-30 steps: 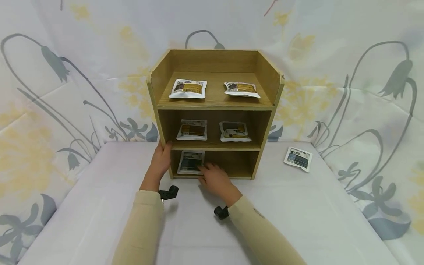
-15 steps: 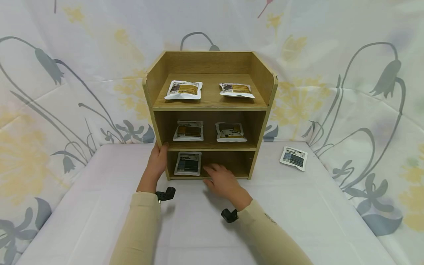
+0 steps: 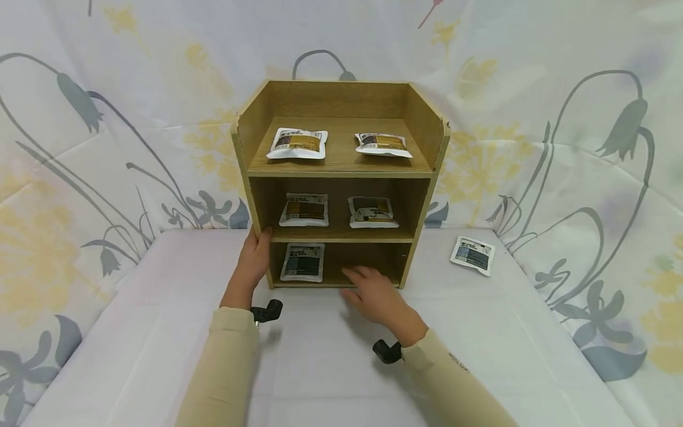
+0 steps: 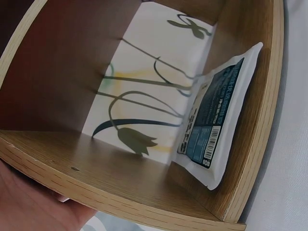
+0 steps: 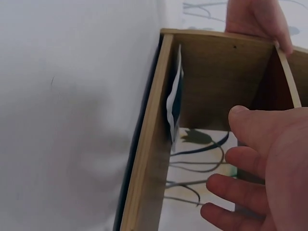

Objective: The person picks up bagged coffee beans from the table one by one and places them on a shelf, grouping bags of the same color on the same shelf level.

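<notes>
A small three-tier wooden shelf unit (image 3: 341, 175) stands on the table. My left hand (image 3: 253, 258) grips its left side panel, thumb at the front edge by the middle board; the other fingers are mostly hidden behind the panel. On the left of the bottom tier lies a white packet with a dark blue label (image 3: 302, 262), also seen in the left wrist view as the packet (image 4: 216, 115) on the board. My right hand (image 3: 379, 296) hovers before the bottom tier, right of that packet, holding nothing. Its fingers (image 5: 238, 192) are spread and apart from the packet.
Two white packets with yellow labels, left (image 3: 297, 143) and right (image 3: 383, 145), lie on the top tier. Two more, left (image 3: 305, 210) and right (image 3: 372, 212), lie on the middle tier. Another blue-labelled packet (image 3: 472, 255) lies on the white tabletop (image 3: 320, 367) at right.
My right hand has let go of the blue-labelled packet on the bottom tier and drawn away to the right. My left hand stays on the shelf side.
</notes>
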A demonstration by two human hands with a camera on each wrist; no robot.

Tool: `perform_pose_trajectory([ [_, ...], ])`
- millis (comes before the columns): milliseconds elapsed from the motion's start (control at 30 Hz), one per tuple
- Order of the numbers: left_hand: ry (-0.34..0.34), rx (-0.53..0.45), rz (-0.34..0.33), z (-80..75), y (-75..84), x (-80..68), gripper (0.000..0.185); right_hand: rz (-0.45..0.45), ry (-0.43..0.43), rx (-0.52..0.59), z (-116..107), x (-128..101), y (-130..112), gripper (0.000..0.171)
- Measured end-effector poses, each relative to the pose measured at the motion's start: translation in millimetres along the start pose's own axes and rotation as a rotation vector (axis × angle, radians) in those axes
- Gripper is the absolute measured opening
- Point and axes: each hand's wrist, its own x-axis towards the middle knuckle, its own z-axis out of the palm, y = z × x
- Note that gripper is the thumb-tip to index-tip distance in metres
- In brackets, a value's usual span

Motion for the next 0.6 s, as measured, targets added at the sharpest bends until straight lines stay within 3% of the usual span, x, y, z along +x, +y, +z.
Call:
perform_pose_trajectory([
  [600, -0.012, -0.008, -0.014, 0.0, 1.8, -0.9, 0.065, 0.031, 0.021, 0.056, -9, -24, 35, 0.048],
])
